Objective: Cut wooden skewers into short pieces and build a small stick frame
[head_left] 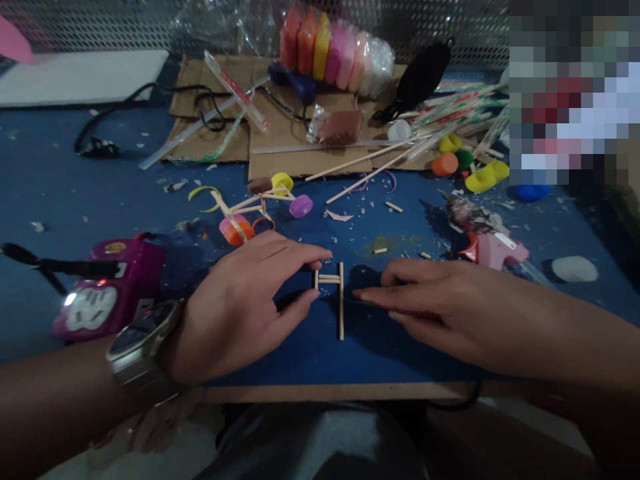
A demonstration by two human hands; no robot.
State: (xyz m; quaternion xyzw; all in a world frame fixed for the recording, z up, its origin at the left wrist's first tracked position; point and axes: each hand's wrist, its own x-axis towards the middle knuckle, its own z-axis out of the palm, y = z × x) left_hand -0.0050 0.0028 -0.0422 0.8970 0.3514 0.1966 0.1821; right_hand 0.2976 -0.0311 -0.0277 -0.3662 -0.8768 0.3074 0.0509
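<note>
A small ladder-like frame of thin wooden sticks (341,293) lies flat on the blue table top (100,193) near its front edge. My left hand (240,310), with a metal wristwatch (145,347) on the wrist, pinches the frame's left side between forefinger and thumb. My right hand (440,303) comes in from the right with its fingers closed on a thin tool with a reddish handle (417,313). The tool's dark tip reaches the frame's right stick.
A purple power strip (107,293) sits at the left and a pink glue gun (495,250) at the right. Behind the hands stands a stick model with bottle caps (260,207). Farther back are cardboard (280,143), coloured clay (330,47), loose sticks and caps (445,163).
</note>
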